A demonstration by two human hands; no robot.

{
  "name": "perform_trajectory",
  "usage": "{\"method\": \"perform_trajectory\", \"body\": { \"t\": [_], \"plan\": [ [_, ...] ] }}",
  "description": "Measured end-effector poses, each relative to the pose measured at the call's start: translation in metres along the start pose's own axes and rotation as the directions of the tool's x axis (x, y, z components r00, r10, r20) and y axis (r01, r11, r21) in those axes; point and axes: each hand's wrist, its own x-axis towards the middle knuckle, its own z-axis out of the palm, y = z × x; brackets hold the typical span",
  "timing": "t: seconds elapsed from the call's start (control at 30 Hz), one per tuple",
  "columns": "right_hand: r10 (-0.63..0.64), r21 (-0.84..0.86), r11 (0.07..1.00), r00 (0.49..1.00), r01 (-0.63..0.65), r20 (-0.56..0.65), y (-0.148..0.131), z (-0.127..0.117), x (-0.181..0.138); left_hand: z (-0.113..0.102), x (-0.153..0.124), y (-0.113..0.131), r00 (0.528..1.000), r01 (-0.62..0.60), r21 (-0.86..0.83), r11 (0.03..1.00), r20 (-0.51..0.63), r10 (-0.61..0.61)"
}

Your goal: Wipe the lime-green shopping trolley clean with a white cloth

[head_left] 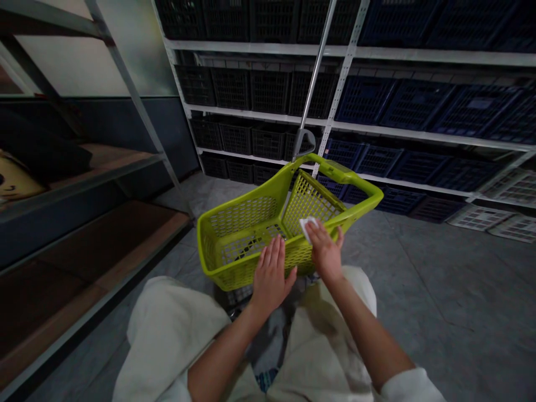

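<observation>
A lime-green plastic shopping basket [234,223] with a long metal pull handle [312,89] stands on the floor in front of my knees. My left hand [271,276] lies flat against the basket's near wall, fingers stretched out and together. My right hand [324,248] rests on the basket's right rim, fingers closed on a small white cloth or tissue [306,224] that it presses against the mesh inside. Both forearms are bare, and my pale trousers fill the bottom of the view.
Metal racking [377,54] full of dark blue and black plastic crates fills the back wall. A wooden-shelved rack [96,229] runs along the left. White crates [506,218] sit on the floor at far right. Grey tiled floor [439,290] lies to the right.
</observation>
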Motion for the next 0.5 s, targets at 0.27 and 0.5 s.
{"method": "perform_trajectory", "body": {
  "t": [0.27,0.5],
  "plan": [
    [-0.071,-0.024,0.997,0.997,0.072,0.045,0.04,-0.014,0.004,-0.004,0.002,0.002,0.998,0.024,-0.036,0.999,0.058,-0.022],
    [0.04,-0.061,0.997,0.999,-0.042,-0.035,0.024,-0.006,0.004,-0.001,0.005,0.008,0.996,0.04,-0.015,0.999,0.074,-0.039]
  ]
}}
